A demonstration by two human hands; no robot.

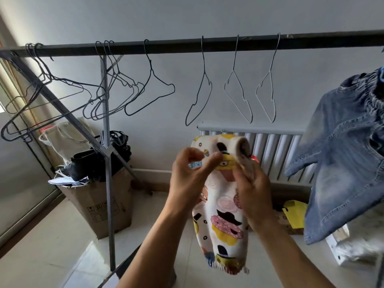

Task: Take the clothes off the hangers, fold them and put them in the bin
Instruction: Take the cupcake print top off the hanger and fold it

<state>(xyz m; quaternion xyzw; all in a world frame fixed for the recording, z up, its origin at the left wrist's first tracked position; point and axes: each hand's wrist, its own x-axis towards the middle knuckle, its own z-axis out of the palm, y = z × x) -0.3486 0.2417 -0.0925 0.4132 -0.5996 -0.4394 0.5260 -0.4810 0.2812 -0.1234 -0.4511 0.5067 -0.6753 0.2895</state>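
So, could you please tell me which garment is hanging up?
The blue denim jacket at the far right hangs up; the doughnut-print garment is off the hangers, gripped by the left hand and right hand.

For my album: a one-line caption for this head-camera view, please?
The left hand and right hand hold a white doughnut-print garment below a dark rail of empty wire hangers, beside a blue denim garment.
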